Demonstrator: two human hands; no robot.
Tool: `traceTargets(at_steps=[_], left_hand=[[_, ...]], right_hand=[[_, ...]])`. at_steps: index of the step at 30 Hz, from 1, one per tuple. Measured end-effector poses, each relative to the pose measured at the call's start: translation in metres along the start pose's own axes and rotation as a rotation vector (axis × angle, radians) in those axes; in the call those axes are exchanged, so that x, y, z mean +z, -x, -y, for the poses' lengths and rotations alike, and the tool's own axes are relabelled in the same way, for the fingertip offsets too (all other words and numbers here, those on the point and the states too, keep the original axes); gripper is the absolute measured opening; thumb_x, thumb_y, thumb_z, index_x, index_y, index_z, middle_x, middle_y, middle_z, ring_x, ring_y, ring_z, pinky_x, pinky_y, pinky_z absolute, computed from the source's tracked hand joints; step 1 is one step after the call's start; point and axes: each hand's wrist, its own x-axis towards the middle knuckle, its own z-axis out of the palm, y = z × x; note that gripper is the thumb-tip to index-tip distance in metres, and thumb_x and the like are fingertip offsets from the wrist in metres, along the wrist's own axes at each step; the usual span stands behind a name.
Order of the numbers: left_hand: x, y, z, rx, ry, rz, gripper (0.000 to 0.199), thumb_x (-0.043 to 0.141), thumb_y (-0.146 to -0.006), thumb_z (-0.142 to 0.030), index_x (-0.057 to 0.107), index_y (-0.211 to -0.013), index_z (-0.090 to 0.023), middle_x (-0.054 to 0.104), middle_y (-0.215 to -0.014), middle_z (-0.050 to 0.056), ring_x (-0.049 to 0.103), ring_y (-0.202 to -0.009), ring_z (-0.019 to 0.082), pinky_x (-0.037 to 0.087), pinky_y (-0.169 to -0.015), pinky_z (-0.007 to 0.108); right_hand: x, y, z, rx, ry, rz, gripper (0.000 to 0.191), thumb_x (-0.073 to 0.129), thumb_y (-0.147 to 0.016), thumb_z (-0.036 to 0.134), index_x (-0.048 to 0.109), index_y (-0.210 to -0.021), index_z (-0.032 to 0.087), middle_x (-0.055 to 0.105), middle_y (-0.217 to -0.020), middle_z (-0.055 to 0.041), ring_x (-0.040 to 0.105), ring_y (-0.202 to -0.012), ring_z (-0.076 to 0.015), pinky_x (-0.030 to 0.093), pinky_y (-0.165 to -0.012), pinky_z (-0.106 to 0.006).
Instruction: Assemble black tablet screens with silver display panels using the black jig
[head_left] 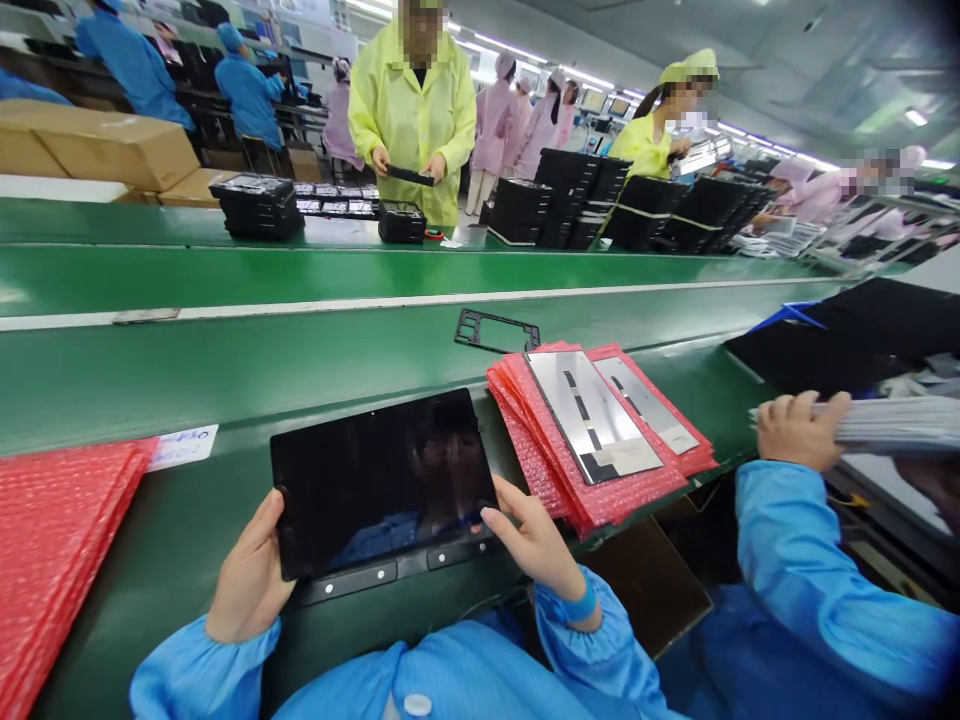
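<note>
Between my two hands is a black tablet screen point(379, 470), its glossy face turned up toward me and showing reflections. My left hand point(251, 570) grips its left edge, thumb along the side and the other fingers hidden beneath. At the lower right corner, my right hand point(534, 535) holds the panel with thumb and fingers. Below the screen's near edge shows a dark strip point(356, 580) with pale round dots; whether it is joined to the screen I cannot tell. Right of the screen, silver-backed display panels point(592, 415) lie on red bubble-wrap bags point(525, 440).
More red bubble bags point(67, 560) lie at left with a paper label point(184, 447). A black frame point(496, 331) rests on the green bench point(247, 370). At right, a co-worker's hand point(799, 430) holds a grey stack point(900, 425). Black tray stacks point(259, 207) stand across the line.
</note>
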Motion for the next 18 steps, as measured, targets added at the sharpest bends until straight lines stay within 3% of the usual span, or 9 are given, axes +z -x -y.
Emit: traceTargets(at_steps=[4,10,14,18], left_hand=[[-0.002,0.0,-0.002,-0.023,0.066,-0.002,0.041,0.037,-0.096,-0.016,0.059,-0.13,-0.024,0.07,-0.112,0.004,0.064,-0.107,0.025,0.051,-0.098,0.038],[-0.002,0.0,-0.005,-0.041,0.111,-0.027,0.044,0.035,-0.097,-0.015,0.055,-0.135,-0.026,0.07,-0.112,0.003,0.062,-0.11,0.023,0.048,-0.102,0.035],[0.0,0.002,-0.002,-0.111,0.167,-0.05,0.041,0.036,-0.098,-0.025,0.056,-0.133,-0.027,0.07,-0.112,0.003,0.063,-0.109,0.024,0.049,-0.1,0.035],[0.0,0.009,0.002,-0.085,-0.014,0.005,0.039,0.051,-0.092,-0.024,0.058,-0.13,-0.025,0.071,-0.111,0.006,0.064,-0.107,0.028,0.054,-0.094,0.039]], right_hand=[[0.006,0.003,0.004,-0.004,-0.137,0.056,0.045,0.048,-0.099,0.031,0.044,-0.141,0.018,0.069,-0.068,0.0005,0.065,-0.059,-0.0138,0.055,-0.063,-0.026],[0.008,0.003,-0.002,-0.011,-0.206,0.048,0.043,0.045,-0.1,0.033,0.046,-0.14,0.017,0.066,-0.063,-0.0001,0.062,-0.054,-0.0125,0.053,-0.057,-0.025],[0.01,0.003,-0.008,-0.004,-0.304,-0.003,0.04,0.045,-0.1,0.034,0.051,-0.136,0.016,0.066,-0.062,-0.0009,0.062,-0.052,-0.0124,0.052,-0.053,-0.023],[0.009,0.006,-0.012,0.005,-0.33,-0.034,0.041,0.047,-0.099,0.036,0.054,-0.133,0.015,0.065,-0.059,-0.0008,0.061,-0.05,-0.0137,0.052,-0.052,-0.025]])
